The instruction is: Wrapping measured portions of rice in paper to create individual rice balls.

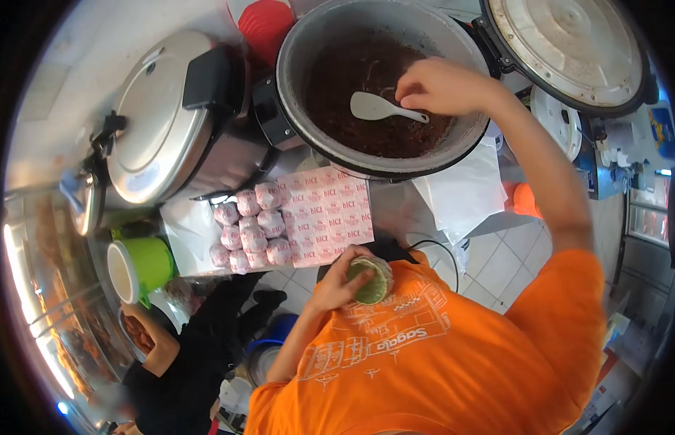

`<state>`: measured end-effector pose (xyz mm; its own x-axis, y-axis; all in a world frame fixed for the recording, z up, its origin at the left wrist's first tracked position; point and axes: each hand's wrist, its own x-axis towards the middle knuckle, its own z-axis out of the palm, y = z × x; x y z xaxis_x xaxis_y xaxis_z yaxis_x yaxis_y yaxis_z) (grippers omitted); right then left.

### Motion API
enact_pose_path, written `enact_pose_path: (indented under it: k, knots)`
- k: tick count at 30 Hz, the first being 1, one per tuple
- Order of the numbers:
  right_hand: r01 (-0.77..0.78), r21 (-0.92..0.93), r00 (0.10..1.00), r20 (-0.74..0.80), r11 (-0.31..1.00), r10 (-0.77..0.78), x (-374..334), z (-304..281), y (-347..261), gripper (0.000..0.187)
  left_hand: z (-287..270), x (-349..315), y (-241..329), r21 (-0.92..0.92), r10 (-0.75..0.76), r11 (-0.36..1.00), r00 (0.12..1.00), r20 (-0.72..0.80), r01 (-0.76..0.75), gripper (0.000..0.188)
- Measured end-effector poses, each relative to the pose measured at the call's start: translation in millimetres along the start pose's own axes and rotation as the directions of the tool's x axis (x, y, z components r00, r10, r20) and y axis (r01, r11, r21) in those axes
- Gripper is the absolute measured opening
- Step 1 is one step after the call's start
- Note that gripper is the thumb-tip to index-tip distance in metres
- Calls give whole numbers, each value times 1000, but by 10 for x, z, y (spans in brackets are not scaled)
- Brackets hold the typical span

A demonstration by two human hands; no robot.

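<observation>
My left hand (343, 285), close to my body, has its fingers wrapped round a small round green bowl (372, 281), with the thumb over its rim. My right hand (442, 87) reaches over a large open cooker pot (288, 98). Its fingers are curled together, and whatever they hold, if anything, is hidden. Just below those fingers a white rice paddle (374, 106) lies on the dark reddish-brown food (337, 80) in the pot, its handle toward my hand. The hand does not seem to grip the handle.
Printed paper sheets (334, 217) lie below the pot, beside several wrapped bundles (254, 235). A second cooker, lid down (160, 116), stands left. White sheets (464, 185) lie at right, near the raised lid (566, 47). A person in black (178, 377) works lower left by a green container (145, 264).
</observation>
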<state>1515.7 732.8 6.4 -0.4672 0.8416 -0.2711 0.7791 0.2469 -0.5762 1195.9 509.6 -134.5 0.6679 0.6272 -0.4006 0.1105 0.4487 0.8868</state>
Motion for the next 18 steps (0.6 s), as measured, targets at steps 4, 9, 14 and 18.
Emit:
enact_pose_path:
  k: [4, 9, 14, 18]
  knots:
    - [-21, -618, 905, 322, 786, 278, 744, 133, -1, 30, -164, -76, -58, 8, 86, 996, 995, 44, -86, 44]
    - [-105, -568, 828, 405, 817, 388, 1164, 783, 898, 47, -236, -117, 18, -85, 28, 996, 984, 174, -14, 64]
    - [-144, -497, 832, 408, 856, 377, 1257, 429, 442, 45, -223, -93, 277, -1, 28, 1000, 998, -48, -29, 46]
    - [-328, -477, 914, 56, 815, 401, 921, 10, 272, 34, -630, 108, 1128, 361, 368, 908, 814, -450, -211, 67]
